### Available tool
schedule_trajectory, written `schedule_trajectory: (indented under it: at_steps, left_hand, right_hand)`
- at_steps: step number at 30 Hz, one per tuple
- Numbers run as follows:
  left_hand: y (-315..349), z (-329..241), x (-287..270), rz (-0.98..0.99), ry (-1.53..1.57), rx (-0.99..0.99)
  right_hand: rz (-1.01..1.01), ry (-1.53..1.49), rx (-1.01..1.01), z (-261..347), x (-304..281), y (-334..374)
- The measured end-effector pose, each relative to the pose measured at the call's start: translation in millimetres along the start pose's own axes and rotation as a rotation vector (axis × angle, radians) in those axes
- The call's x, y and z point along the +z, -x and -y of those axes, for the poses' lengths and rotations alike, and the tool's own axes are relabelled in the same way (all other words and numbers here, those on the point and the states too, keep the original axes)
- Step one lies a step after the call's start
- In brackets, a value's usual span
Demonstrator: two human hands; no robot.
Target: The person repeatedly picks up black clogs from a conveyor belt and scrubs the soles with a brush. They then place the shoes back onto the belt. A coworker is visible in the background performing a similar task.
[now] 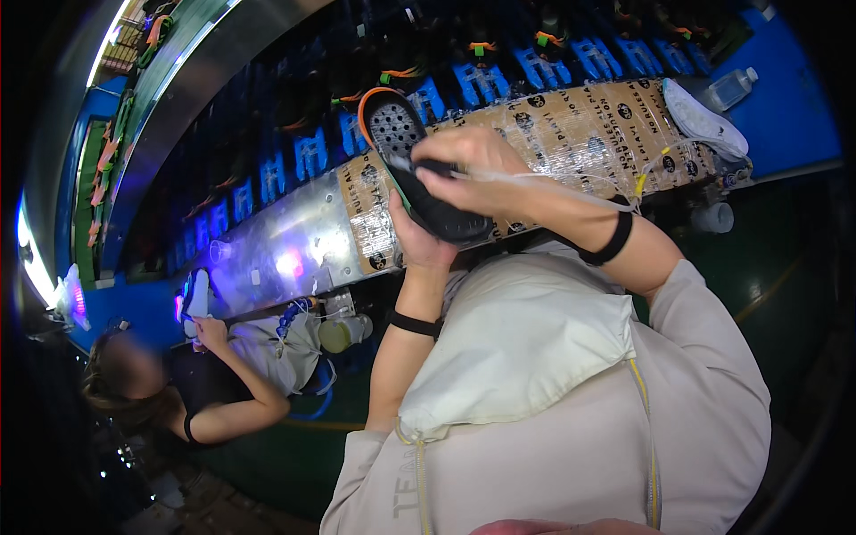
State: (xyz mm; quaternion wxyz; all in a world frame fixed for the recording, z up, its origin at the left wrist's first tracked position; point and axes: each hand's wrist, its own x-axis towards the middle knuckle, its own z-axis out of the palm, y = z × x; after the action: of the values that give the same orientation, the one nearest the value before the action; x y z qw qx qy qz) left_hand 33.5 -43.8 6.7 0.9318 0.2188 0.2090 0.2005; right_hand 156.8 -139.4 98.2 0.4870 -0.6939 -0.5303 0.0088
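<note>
The black shoe sole point(412, 185) slants over the bench's taped cardboard point(571, 125), long axis running far-left to near-right. The left hand point(421, 239) cups its near end from below; the right hand point(473, 162) — fingers pinched round a slim dark tool point(439, 168) — sits over its middle. Orange edging curves round the pitted far end.

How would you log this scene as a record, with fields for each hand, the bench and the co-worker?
Left hand: supports dark shoe sole from beneath
Right hand: pinches slim dark implement over the sole
Sole: orange-rimmed far end, round holes
Bench: metal, partly covered by wrapped brown cardboard
Bench's right end: white shoe-shaped piece, clear bottle
Co-worker: at left
</note>
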Motion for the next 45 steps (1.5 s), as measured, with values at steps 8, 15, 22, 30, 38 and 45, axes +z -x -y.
schedule_trajectory:
  at_steps: [8, 15, 22, 30, 38, 45]
  left_hand:
    - [-1, -7, -8, 0.349, 0.359, -0.039]
    - [23, -9, 42, 0.068, 0.025, 0.054]
    - [15, -18, 22, 0.503, 0.120, 0.014]
    - [10, -19, 37, 0.265, -0.050, 0.217]
    - [3, -33, 34, 0.470, -0.173, 0.323]
    - [0, -49, 31, 0.238, -0.218, 0.409]
  right_hand:
    - [0.124, -0.011, 0.024, 31, -35, -12]
    - [-0.266, 0.146, -0.370, 17, -1, -34]
    - [-0.210, -0.160, -0.198, 11, -19, -33]
    - [-0.090, -0.339, -0.100, 28, -37, -31]
    - [0.044, -0.430, -0.071, 38, -40, -20]
    - [0.225, -0.214, -0.388, 40, -44, -17]
